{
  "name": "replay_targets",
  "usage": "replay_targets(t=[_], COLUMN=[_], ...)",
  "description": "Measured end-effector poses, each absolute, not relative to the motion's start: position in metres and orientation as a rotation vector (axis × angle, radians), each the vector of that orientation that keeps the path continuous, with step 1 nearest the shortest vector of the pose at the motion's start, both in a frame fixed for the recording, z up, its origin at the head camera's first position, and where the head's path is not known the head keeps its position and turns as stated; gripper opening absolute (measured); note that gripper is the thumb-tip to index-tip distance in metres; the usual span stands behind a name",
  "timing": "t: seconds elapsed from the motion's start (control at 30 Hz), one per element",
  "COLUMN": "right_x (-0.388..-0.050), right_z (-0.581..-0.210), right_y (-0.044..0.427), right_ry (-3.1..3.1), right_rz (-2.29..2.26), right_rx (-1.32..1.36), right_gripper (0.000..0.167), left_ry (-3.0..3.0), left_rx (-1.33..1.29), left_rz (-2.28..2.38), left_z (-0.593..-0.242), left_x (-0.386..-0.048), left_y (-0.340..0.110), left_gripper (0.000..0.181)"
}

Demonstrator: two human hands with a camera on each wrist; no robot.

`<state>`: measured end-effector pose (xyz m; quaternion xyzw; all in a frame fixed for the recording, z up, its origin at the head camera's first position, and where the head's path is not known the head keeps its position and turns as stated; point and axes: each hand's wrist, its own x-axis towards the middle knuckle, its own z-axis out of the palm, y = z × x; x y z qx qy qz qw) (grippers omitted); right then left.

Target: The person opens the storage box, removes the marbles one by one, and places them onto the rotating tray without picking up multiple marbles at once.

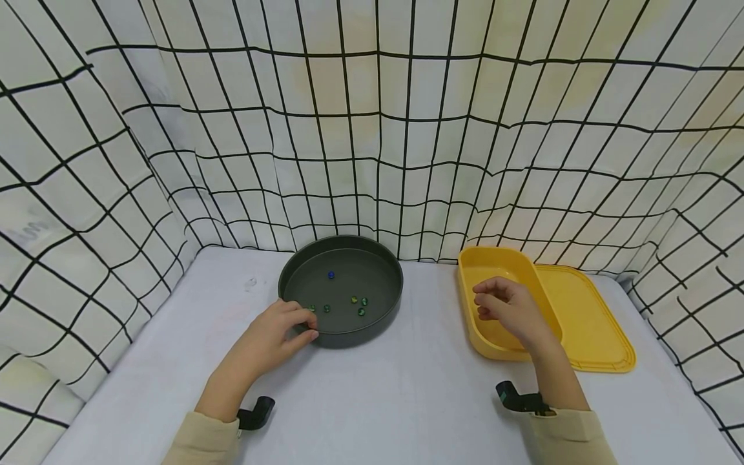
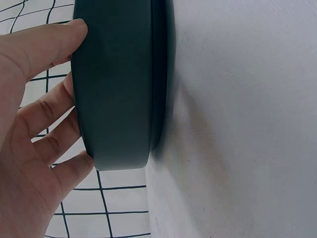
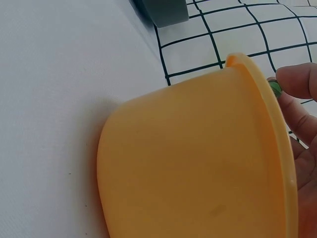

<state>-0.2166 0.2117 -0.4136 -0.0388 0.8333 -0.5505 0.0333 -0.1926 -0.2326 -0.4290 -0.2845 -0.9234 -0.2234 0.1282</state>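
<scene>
My left hand (image 1: 278, 332) is at the near-left rim of a round dark green pan (image 1: 380, 323). In the left wrist view, its thumb overlaps the outer wall of the pan (image 2: 116, 89) while the other fingers reach behind the rim, gripping it. Inside the pan lie a blue marble (image 1: 331, 275) and several green marbles (image 1: 361, 312). Over the yellow container (image 1: 478, 342), my right hand (image 1: 511, 310) pinches a green marble (image 3: 275, 88) between thumb and finger, just past the rim in the right wrist view. The head view hides that marble.
A yellow lid (image 1: 599, 329) lies flat at the container's right, partly under it. White cloth (image 1: 418, 387) covers the table. A black grid net (image 1: 378, 116) over white sheeting encloses the back and both sides.
</scene>
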Motion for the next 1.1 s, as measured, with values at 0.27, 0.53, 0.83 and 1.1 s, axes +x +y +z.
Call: replay_targets(t=[0.27,0.53,0.83,1.1], right_x=[-0.2178,-0.2172,-0.2168,-0.2172], right_z=[-0.4156,-0.4140,-0.4124,-0.4112], right_y=[0.2124,0.2115,0.2103,0.2079], right_ry=[2.564,2.560,2.533,2.497], right_rz=[-1.690,-1.695,-1.739,-1.766], right_rx=[-0.122,-0.125,-0.159,-0.184], right_gripper=[0.028,0.029,0.029,0.030], left_ry=[-2.692,-2.690,-2.699,-2.697], left_rx=[-0.827,-0.829,-0.819,-0.816], left_rz=[-0.649,-0.646,-0.647,-0.638], left_z=[-0.4286,-0.4282,-0.4285,-0.4288], left_x=[-0.1926,-0.1924,-0.1922,-0.1920], left_y=[-0.2320,-0.2320,-0.2323,-0.2322], left_gripper=[0.013,0.014,0.014,0.013])
